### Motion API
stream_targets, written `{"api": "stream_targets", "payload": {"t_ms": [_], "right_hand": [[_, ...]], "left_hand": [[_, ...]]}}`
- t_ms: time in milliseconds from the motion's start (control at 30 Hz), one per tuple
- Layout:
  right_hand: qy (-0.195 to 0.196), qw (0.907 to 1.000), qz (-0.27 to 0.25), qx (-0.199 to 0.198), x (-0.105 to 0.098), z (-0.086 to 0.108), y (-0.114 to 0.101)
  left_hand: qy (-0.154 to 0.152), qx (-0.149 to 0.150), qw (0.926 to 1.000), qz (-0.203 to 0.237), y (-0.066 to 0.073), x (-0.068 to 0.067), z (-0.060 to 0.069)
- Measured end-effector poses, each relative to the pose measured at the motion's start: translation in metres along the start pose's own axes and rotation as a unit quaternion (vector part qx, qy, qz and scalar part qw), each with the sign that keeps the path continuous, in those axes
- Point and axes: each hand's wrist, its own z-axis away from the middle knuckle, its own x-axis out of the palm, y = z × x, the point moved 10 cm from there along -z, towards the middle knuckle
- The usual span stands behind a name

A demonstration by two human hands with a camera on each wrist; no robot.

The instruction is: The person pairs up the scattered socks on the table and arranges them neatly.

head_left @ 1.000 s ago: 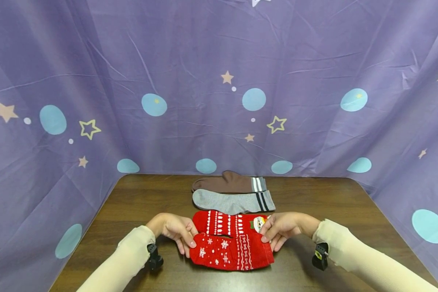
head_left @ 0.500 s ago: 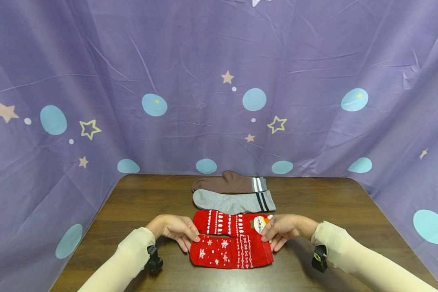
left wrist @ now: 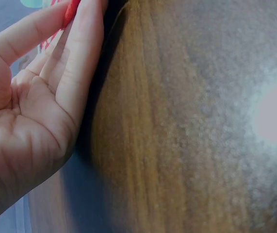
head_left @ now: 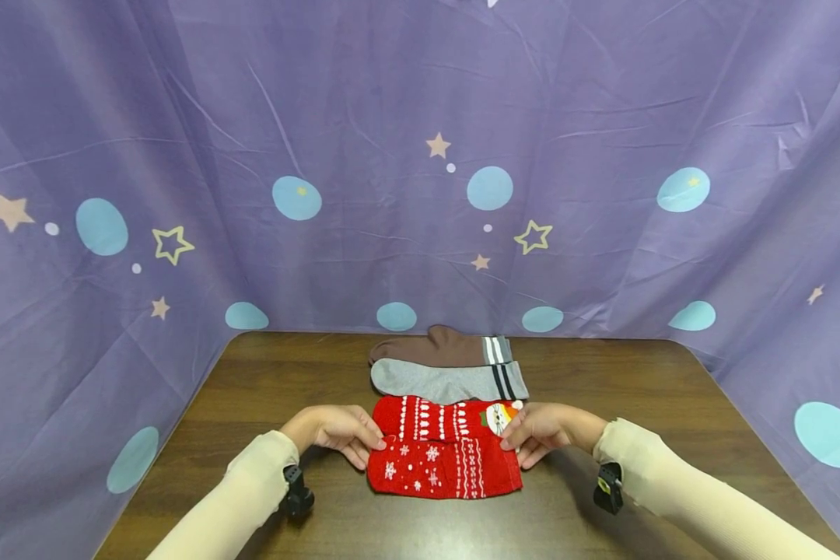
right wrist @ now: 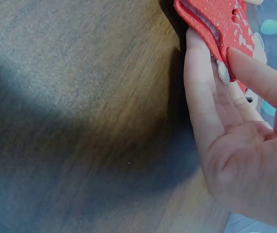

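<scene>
A red sock with white snowflakes (head_left: 420, 470) lies sideways at the front of a column of socks, toe to the left. My left hand (head_left: 343, 434) pinches its toe end between thumb and fingers; a bit of red cloth shows at those fingertips in the left wrist view. At the cuff, my right hand (head_left: 546, 432) pinches the upper corner, and the folded cuff edge (right wrist: 201, 24) shows in the right wrist view. Just behind it is a red sock with a cat face (head_left: 427, 418), its near edge overlapped by the front sock.
Farther back lie a grey sock with black stripes (head_left: 434, 379) and a brown sock with white stripes (head_left: 427, 351), toes also left. They rest on a dark wooden table (head_left: 266, 373). A purple curtain (head_left: 392, 117) hangs behind and along both sides.
Both hands have moved the snowflake sock slightly away from me, closer to the cat-face sock. The grey and brown socks keep their places.
</scene>
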Motion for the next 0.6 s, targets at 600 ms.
{"api": "stream_targets", "payload": {"t_ms": [600], "right_hand": [[0.025, 0.9994, -0.005, 0.024, -0.0023, 0.009, -0.0015]], "left_hand": [[0.055, -0.037, 0.9977, 0.015, -0.0014, -0.0058, 0.0066]]}}
